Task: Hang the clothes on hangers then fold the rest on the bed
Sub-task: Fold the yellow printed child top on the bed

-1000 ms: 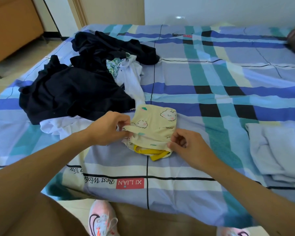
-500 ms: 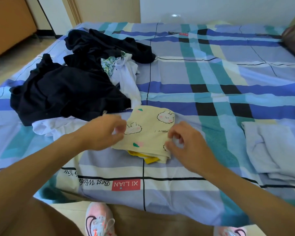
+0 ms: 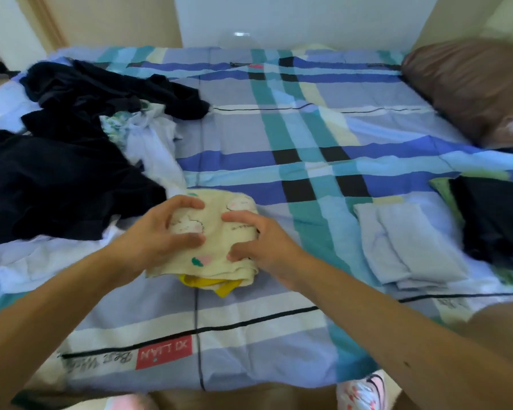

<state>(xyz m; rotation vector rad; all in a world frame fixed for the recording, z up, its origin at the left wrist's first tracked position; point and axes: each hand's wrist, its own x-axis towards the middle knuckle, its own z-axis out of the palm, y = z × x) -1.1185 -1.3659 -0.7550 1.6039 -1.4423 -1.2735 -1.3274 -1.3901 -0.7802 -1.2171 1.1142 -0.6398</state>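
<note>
A small folded pale-yellow garment [image 3: 215,232] with cartoon prints and a bright yellow edge lies on the plaid bed cover [image 3: 279,143] near the front edge. My left hand [image 3: 154,235] grips its left side with curved fingers and thumb. My right hand [image 3: 264,244] grips its right side the same way. To the left lies an unfolded heap of dark clothes [image 3: 57,184] with a white garment [image 3: 151,146] and a green-patterned piece mixed in.
A folded pale-blue garment [image 3: 409,241] lies to the right, with a dark folded one [image 3: 495,214] beyond it on something green. A brown pillow [image 3: 471,87] sits at the far right corner. My shoe [image 3: 365,392] shows below the bed's front edge.
Both hands moved from the garment's lower corners onto its sides and now hold the folded bundle. The camera has turned right, showing the pillow and the dark folded piece.
</note>
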